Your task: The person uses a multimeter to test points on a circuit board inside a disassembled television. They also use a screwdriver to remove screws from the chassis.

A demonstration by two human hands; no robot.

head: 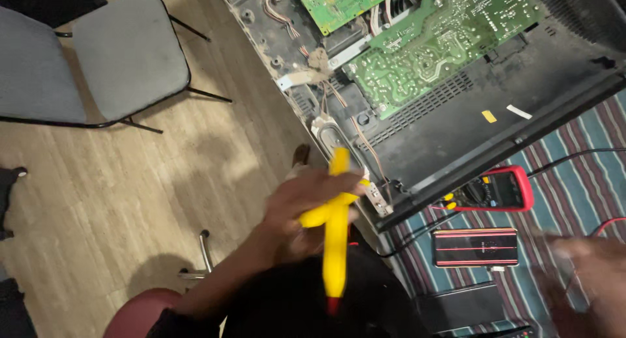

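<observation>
the left hand [306, 204] is closed around two yellow probe handles [335, 227], the fingers wrapped over the point where they cross; one handle runs almost straight up and down in the head view with a red tip at its lower end, the other lies slanted under the fingers, so they seem bundled into one fist to keep both in a single grip. they sit just beside the lower left corner of an opened television chassis [456, 129], lying face down with its back cover off, which leaves the green circuit boards [430, 44] and the small oval speaker [330, 137] exposed from above. the right hand [587, 273] is at the lower right edge, heavily blurred, over a striped cloth [574, 149]; whether it is open or holding something cannot be told (only a smear of fingers shows). between the two hands lie a red-cased multimeter [499, 189] just against the chassis edge and a dark rectangular device with red stripes [476, 247] below it, both near the hands, the meter's black and red leads [574, 157] trailing off to the right. a grey padded chair [124, 51] stands well apart on the wooden floor [98, 181] at the upper left.
</observation>
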